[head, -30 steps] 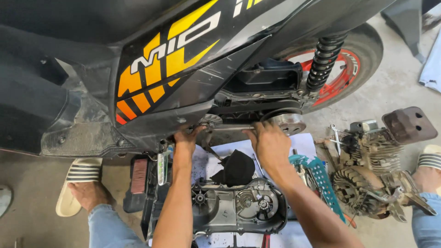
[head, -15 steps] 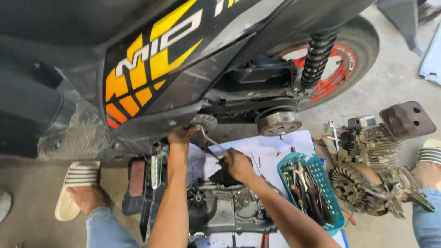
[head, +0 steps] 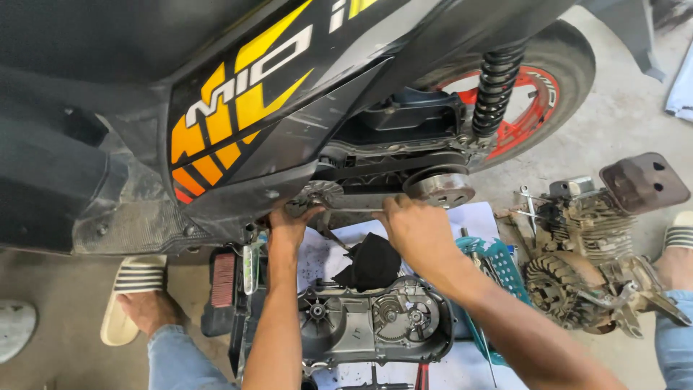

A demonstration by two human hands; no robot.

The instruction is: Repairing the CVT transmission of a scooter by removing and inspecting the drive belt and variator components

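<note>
From the head camera, the left hand is pressed up against the front pulley under the scooter, fingers curled on it. The right hand has its fingers closed around a thin metal tool that points at that pulley. The rear pulley sits just above the right hand. A grey engine cover lies on the floor below both arms, a black rag above it.

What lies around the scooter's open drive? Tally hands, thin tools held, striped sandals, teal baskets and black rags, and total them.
hands: 2
thin tool: 1
striped sandals: 2
teal basket: 1
black rag: 1
Total: 7
</note>
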